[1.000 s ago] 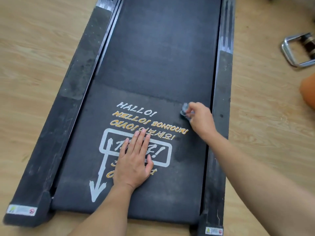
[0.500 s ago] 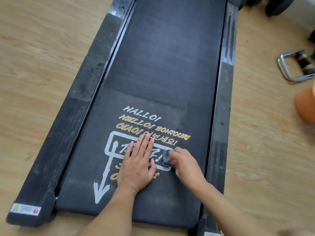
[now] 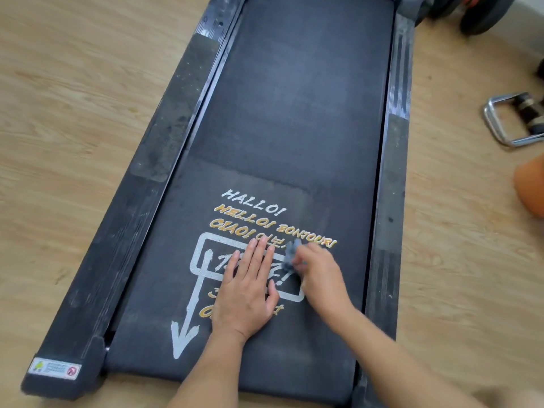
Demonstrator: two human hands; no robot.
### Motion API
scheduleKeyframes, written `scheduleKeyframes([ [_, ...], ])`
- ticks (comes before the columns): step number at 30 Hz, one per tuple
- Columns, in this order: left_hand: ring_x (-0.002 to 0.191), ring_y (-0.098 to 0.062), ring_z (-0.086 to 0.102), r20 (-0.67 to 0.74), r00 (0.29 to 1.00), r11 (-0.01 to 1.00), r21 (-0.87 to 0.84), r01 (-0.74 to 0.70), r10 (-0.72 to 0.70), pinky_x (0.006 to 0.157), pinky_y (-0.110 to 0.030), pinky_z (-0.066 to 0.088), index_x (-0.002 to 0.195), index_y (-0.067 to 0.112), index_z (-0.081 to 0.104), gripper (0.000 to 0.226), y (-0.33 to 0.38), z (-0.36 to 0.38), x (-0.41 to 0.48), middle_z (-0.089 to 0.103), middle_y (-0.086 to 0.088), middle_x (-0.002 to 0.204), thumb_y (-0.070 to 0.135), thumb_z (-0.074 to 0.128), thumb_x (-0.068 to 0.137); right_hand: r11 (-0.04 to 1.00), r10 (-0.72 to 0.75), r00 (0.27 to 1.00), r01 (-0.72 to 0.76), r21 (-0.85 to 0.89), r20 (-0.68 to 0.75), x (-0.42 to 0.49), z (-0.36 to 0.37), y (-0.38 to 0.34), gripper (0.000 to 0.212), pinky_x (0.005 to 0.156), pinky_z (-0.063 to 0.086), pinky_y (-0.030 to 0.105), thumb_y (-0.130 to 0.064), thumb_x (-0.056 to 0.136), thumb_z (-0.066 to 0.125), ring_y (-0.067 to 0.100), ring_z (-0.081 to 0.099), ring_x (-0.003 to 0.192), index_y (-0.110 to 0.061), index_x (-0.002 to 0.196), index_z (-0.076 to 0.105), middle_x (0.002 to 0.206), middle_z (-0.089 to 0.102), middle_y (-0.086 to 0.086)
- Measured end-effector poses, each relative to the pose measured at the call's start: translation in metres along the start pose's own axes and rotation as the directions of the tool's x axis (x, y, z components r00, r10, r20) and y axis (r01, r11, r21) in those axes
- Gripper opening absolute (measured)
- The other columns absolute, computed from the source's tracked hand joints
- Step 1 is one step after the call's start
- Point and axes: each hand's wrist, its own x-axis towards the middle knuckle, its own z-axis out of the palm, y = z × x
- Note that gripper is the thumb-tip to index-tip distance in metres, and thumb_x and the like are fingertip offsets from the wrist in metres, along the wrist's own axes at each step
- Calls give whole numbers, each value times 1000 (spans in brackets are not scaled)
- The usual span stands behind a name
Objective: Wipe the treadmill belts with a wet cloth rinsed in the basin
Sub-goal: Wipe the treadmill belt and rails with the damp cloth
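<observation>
A black treadmill belt (image 3: 294,113) with white and yellow printed greetings runs away from me between two dusty side rails. My left hand (image 3: 250,287) lies flat on the print, fingers straight and together. Just to its right, my right hand (image 3: 321,275) grips a small grey wet cloth (image 3: 291,250) and presses it on the belt over the white box print. The cloth is blurred and partly hidden by my fingers. A darker, damp-looking band covers the near part of the belt.
The left side rail (image 3: 153,178) and right side rail (image 3: 391,172) flank the belt on a wooden floor (image 3: 73,113). A chrome handle (image 3: 500,122) and an orange object (image 3: 530,187) lie at the right. Dark wheels (image 3: 482,10) stand at the top right.
My right hand swept the cloth from near the right rail back and leftward to beside my left hand, then a little forward. My left hand stayed flat on the print.
</observation>
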Motion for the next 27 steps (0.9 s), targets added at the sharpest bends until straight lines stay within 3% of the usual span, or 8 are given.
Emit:
scheduleKeyframes([
  [4,164,-21,11,3,1000,1000,-16,-4,4,128,-51,26,168,12,22,80,1,0,0,9,-4,178,38,49,97,1000,-18,996,17,9,90,-36,4,-7,34,65,49,41,7,78,59,18,47,79,-26,84,54,89,51,-11],
  [9,163,-20,13,-7,1000,1000,-26,-2,2,128,-51,27,167,13,25,77,1,-3,2,12,-4,177,38,46,97,994,105,983,-98,50,-152,103,-27,-1,32,69,47,43,11,74,54,36,57,83,-17,85,64,90,58,6],
  [13,164,-19,12,-3,1000,999,-31,-6,6,128,-50,26,167,13,25,76,0,-4,0,11,-3,177,38,44,98,992,123,977,-122,16,-172,171,-47,1,17,72,45,41,4,85,58,36,60,91,-10,91,65,98,62,11],
  [17,163,-19,13,-11,1000,1000,-23,-1,1,128,-51,27,167,13,26,77,0,-2,-1,12,-3,177,38,46,97,998,61,987,-61,2,-148,109,-25,-4,24,69,45,43,5,82,58,35,56,85,-17,89,62,93,57,6],
  [19,163,-20,14,-15,1000,1000,-20,-6,6,127,-51,28,167,13,27,77,0,-2,0,13,-3,177,38,47,97,1000,11,996,-10,18,-83,40,-3,-10,31,66,43,41,9,79,56,30,52,81,-19,92,62,92,55,0],
  [22,163,-20,13,-18,1000,1000,-21,-5,5,126,-51,30,166,12,28,76,0,-2,1,13,-4,177,37,47,98,999,-5,999,3,50,43,-38,13,-23,26,66,44,36,2,86,57,20,46,84,-24,91,56,93,50,-11],
  [25,163,-20,13,-22,1000,999,-32,-8,7,127,-51,28,167,12,27,77,0,-2,1,12,-4,177,37,48,98,999,2,998,-5,38,67,-21,7,-22,27,67,50,38,1,88,57,18,47,89,-26,89,52,92,48,-11],
  [27,163,-19,13,-19,1000,999,-32,-5,5,128,-50,27,167,13,27,77,1,-3,1,12,-3,177,38,48,98,999,5,1000,-5,46,-16,24,0,-20,33,68,50,43,9,83,56,23,50,89,-24,88,56,90,49,-8],
])
